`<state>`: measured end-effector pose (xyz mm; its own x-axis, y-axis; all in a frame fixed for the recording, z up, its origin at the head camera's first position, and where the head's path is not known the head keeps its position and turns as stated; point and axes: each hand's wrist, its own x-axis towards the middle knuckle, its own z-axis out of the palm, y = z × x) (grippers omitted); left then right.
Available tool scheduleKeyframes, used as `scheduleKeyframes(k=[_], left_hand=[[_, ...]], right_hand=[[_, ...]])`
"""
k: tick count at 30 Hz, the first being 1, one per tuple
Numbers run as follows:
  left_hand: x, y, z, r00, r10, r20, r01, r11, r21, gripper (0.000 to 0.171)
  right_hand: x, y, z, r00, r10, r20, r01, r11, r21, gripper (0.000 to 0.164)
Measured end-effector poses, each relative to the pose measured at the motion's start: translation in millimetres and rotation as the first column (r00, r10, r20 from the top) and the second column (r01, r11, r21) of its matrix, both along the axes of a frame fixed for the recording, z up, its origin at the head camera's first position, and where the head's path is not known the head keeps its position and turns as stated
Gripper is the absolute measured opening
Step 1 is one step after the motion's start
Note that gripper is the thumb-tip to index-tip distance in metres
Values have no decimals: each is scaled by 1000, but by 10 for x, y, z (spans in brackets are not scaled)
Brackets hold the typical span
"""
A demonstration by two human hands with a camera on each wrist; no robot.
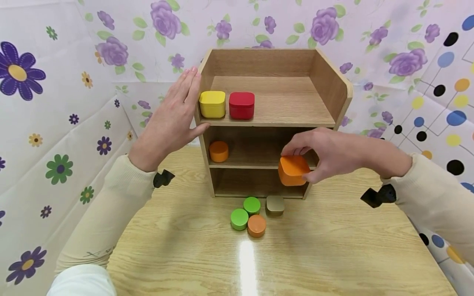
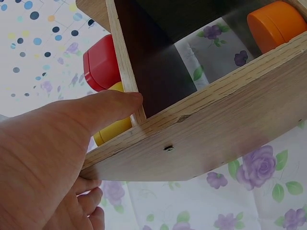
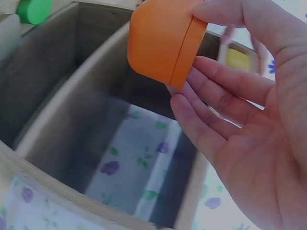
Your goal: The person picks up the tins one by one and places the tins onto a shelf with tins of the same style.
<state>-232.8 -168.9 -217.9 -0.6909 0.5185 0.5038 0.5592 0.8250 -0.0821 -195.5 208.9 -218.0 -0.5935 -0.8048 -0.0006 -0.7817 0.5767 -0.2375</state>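
Observation:
In the head view my left hand [image 1: 172, 113] rests against the left side of a small wooden shelf unit [image 1: 266, 123]. Its fingers lie straight along the panel, and in the left wrist view the thumb [image 2: 108, 108] touches the front edge. My right hand [image 1: 329, 150] pinches a rounded square orange container [image 1: 294, 170] between thumb and fingers, in front of the right part of the middle compartment. On the top shelf, a yellow container [image 1: 212, 105] sits beside a red container [image 1: 242, 105]. A round orange container [image 1: 219, 151] stands at the left of the middle compartment.
On the table [image 1: 177, 246] before the shelf stand two round green containers [image 1: 239, 219], a brownish-orange round one [image 1: 256, 225] and a grey-beige square one [image 1: 275, 204]. Flowered cloth [image 1: 240, 24] hangs behind; patterned cloths flank both sides.

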Motion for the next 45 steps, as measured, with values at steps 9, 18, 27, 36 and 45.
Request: scheduleKeyframes(k=[9, 18, 27, 36, 45], left_hand=[[0, -7, -6, 1000, -9, -5, 9, 1000, 5, 109], [-12, -5, -10, 1000, -18, -11, 18, 1000, 10, 108], [-14, -6, -8, 1000, -20, -16, 20, 1000, 10, 109], [-7, -18, -8, 1000, -19, -10, 20, 1000, 17, 110], [-1, -13, -14, 999, -23, -23, 24, 1000, 16, 108]], right_hand=[[9, -39, 306, 997, -40, -60, 40, 999, 2, 53], [-73, -158, 559, 994, -77, -79, 75, 997, -23, 54], [-191, -267, 771, 986, -97, -139, 93, 995, -38, 55], [-386, -277, 891, 981, -121, -150, 105, 988, -114, 55], [-587, -305, 927, 978, -184, -94, 174, 980, -100, 55]])
